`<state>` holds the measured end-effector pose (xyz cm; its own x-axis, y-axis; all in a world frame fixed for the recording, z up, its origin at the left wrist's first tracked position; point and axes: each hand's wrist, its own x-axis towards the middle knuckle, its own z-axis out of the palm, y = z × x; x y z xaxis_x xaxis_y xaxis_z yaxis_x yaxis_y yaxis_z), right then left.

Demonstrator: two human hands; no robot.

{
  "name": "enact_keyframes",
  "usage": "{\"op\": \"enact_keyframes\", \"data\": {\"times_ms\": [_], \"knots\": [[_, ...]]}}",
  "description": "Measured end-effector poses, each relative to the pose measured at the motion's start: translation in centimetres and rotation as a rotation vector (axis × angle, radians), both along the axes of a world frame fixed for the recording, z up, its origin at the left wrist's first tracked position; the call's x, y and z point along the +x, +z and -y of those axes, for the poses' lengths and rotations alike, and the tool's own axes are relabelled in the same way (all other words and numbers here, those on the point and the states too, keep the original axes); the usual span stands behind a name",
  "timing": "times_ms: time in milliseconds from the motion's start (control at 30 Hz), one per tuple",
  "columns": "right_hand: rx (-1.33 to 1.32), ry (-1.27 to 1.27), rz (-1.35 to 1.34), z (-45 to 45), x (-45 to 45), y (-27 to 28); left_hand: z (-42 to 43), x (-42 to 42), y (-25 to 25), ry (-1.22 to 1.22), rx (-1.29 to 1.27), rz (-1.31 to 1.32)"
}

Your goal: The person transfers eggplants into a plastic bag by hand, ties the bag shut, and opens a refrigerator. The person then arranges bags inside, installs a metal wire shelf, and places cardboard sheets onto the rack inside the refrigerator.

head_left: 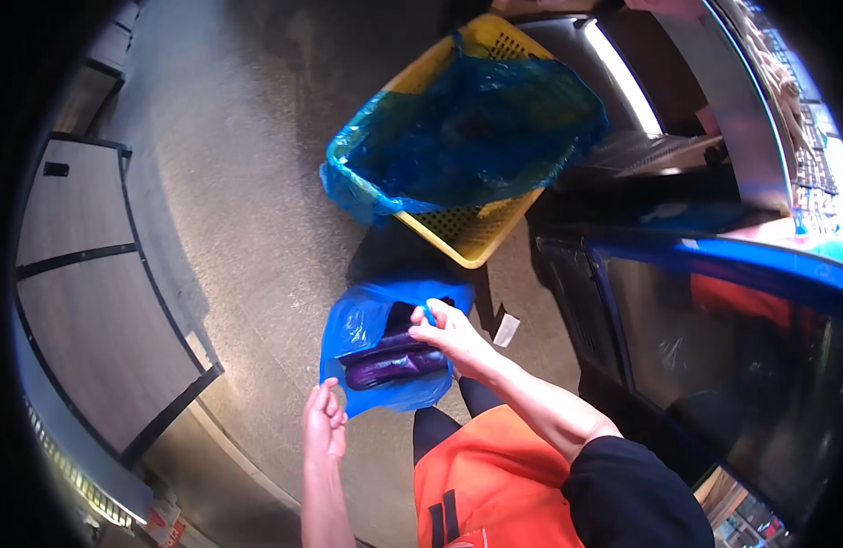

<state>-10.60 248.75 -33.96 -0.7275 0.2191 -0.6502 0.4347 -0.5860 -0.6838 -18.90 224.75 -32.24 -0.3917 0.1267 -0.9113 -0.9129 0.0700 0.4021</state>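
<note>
A blue plastic bag sits on the floor by my feet with its mouth open upward. Inside lie glossy dark purple, long rounded things that look like eggplants. My right hand is closed over the bag's right side, a bit of blue plastic showing between thumb and fingers. At the bag's left edge, my left hand has its fingers curled in a pinch on the rim; the exact grip is hard to see.
Beyond the bag, a yellow perforated crate lined with blue plastic film stands on the floor. Grey panelled cabinets flank the left. A blue-edged glass case is at the right. A white paper scrap lies nearby.
</note>
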Motion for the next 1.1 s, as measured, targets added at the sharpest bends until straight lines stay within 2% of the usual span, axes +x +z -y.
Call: {"op": "enact_keyframes", "data": {"times_ms": [67, 133, 267, 333, 400, 433, 467, 533, 567, 600, 667, 700, 733, 800, 867, 933, 967, 1000, 1033, 1067, 1100], "knots": [[-0.043, -0.044, -0.032, 1.2, -0.3, -0.5, -0.6, 1.2, -0.8, -0.029, 0.213, 0.045], [-0.098, 0.184, -0.014, 3.2, 0.6, -2.4, -1.9, 2.5, -1.6, 0.049, 0.220, 0.065], [-0.231, 0.212, 0.076, 7.2, 3.1, -3.6, -2.4, 4.9, -2.7, 0.200, 0.316, 0.092], [-0.121, 0.270, 0.045, 8.4, 3.9, -3.3, -1.9, 6.8, -4.7, 0.120, 0.468, 0.051], [-0.049, 0.316, 0.070, 9.1, 4.3, -3.9, -3.4, 7.2, -3.9, -0.017, 0.250, -0.055], [0.016, 0.303, 0.079, 9.6, 4.6, -4.9, -3.0, 7.5, -4.9, -0.155, 0.248, -0.108], [0.078, 0.291, 0.090, 10.0, 4.6, -5.2, -3.1, 7.8, -5.5, -0.366, 0.131, -0.384], [0.054, 0.270, 0.129, 10.0, 4.6, -5.8, -1.6, 7.2, -6.1, -0.808, 0.033, -0.634], [0.025, 0.257, 0.151, 9.5, 4.4, -5.5, -1.1, 6.9, -6.7, -0.715, 0.166, -0.529], [-0.001, 0.242, 0.175, 9.0, 4.2, -5.1, -0.4, 6.2, -6.5, -0.712, 0.110, -0.463], [0.079, 0.221, 0.198, 8.4, 4.0, -5.1, 0.4, 4.4, -5.6, -0.796, -0.098, -0.699], [0.081, 0.184, 0.191, 8.5, 4.0, -4.7, 0.8, 4.4, -6.2, -0.963, -0.204, -0.899], [0.085, 0.153, 0.185, 8.6, 3.8, -4.7, 0.9, 4.4, -7.0, -1.171, -0.133, -1.002], [0.232, 0.223, 0.224, 9.9, 3.9, -6.0, -0.2, 5.3, -8.8, -1.265, -0.129, -1.014], [0.257, 0.243, 0.201, 10.4, 3.0, -6.4, -0.8, 6.4, -12.4, -1.121, -0.134, -1.154], [0.340, 0.308, 0.215, 8.9, 0.9, -5.5, -0.9, 7.1, -15.9, -1.127, -0.131, -1.104], [0.424, 0.278, 0.131, 8.7, 0.4, -6.4, -1.6, 6.3, -14.4, -0.962, -0.078, -0.786], [0.503, 0.251, 0.042, 8.4, -0.3, -6.8, -1.8, 6.2, -14.6, -0.828, -0.071, -0.832], [0.460, 0.286, 0.121, 7.7, -0.8, -6.9, -1.7, 5.7, -14.6, -0.778, -0.011, -0.692], [0.951, 0.304, 0.046, 6.4, -1.7, -6.1, -1.5, 5.1, -14.2, -0.723, 0.041, -0.556], [1.021, 0.358, 0.049, 5.0, -2.3, -5.6, -1.3, 5.4, -15.6, -0.483, 0.116, -0.437]]}}
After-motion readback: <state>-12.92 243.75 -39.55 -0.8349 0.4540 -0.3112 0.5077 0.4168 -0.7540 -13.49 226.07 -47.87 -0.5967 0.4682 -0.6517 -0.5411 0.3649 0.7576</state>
